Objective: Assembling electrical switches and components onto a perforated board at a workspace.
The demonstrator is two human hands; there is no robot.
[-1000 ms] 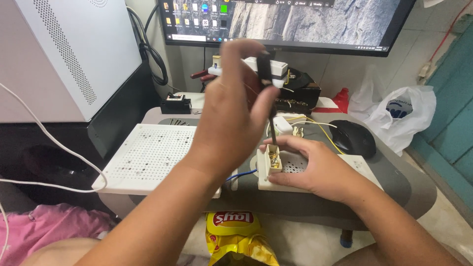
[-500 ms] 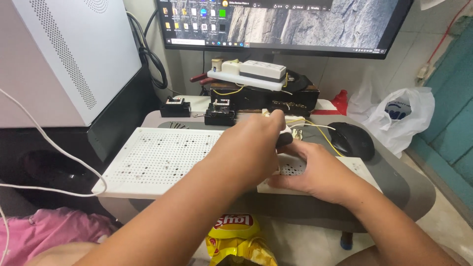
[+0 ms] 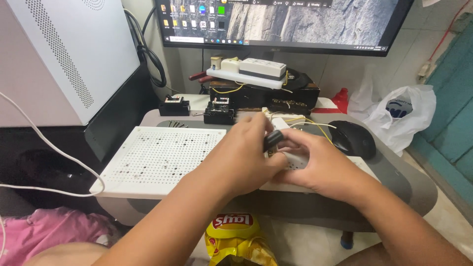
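**Both hands meet over the white board**

Our left hand [image 3: 246,155] pinches a black handle [image 3: 272,140], fingers curled tight around it. Our right hand [image 3: 322,165] grips a small white part [image 3: 295,158] with yellow wires [image 3: 315,125], holding it on the perforated white board [image 3: 162,155] near the middle of the table [image 3: 394,182]. A black mouse [image 3: 354,139] lies just to the right, and a monitor [image 3: 290,22] stands at the far side.
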